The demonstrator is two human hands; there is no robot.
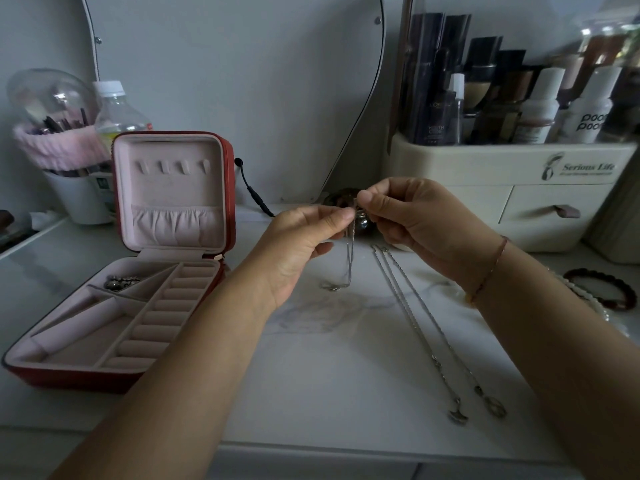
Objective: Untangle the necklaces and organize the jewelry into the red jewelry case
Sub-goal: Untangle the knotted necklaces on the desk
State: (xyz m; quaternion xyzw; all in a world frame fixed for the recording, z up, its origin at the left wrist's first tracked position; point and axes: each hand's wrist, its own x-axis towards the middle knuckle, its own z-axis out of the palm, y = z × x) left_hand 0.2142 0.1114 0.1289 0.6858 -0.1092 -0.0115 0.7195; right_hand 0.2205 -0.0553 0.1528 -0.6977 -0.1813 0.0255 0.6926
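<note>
Where the white tabletop (311, 393) lay nearest the camera, two long silver chains (412, 317) stretched side by side on its right half, pendants toward the front edge, upper ends running back under the hands. To their left stood the red jewelry case (69, 379), open, its lid upright and its pink-lined base flat on the table. A dark silvery piece (121, 282) sat in one rear compartment of the base.

Above the middle of the table, both hands were raised close together. The left hand (301, 244) pinched the top of a thin silver necklace (349, 261) between thumb and forefinger, its other fingers loosely curled. The right hand (408, 216), a slim bracelet (491, 268) on its wrist, pinched the same necklace just beside it. The chain hung in a narrow loop, its small pendant low at the tabletop; whether it touched could not be told.

Farther back were a cream organizer (512, 188) packed with cosmetic bottles, a water bottle (117, 112) and a mirror (242, 98).
</note>
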